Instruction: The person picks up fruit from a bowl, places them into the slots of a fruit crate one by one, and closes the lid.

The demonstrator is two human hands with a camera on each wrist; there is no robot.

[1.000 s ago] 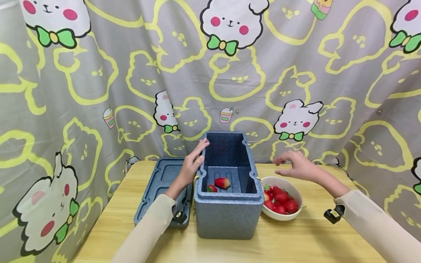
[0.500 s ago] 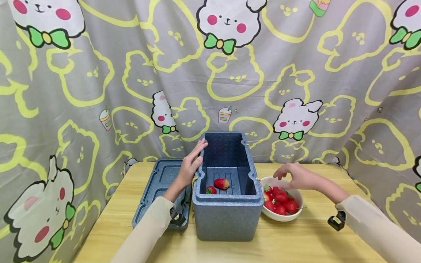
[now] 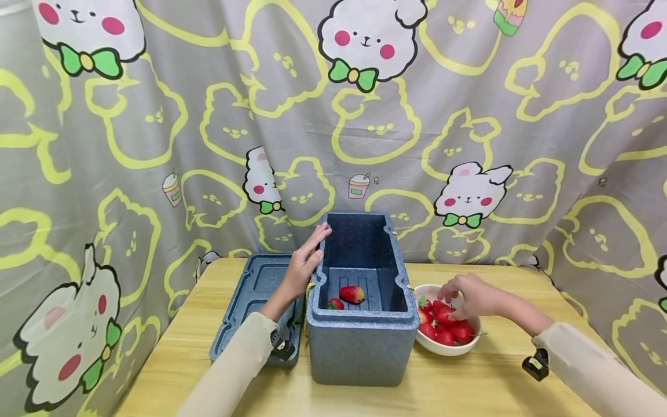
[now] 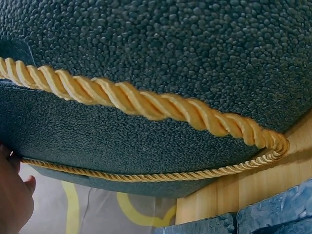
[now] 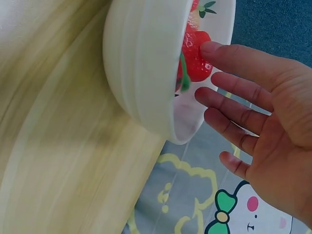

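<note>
Over the white bowl on the wooden table, the person's right grip is loosely spread, thumb at a red strawberry, while the left grip rests extended fingers on the rim of the speckled blue-grey box holding two strawberries.

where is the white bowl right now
In the head view, the white bowl stands on the table just right of the blue-grey box, with strawberries in it and the right hand reaching in from its right.

The wood-grained table carries 3 things — box, lid, bowl.
</note>
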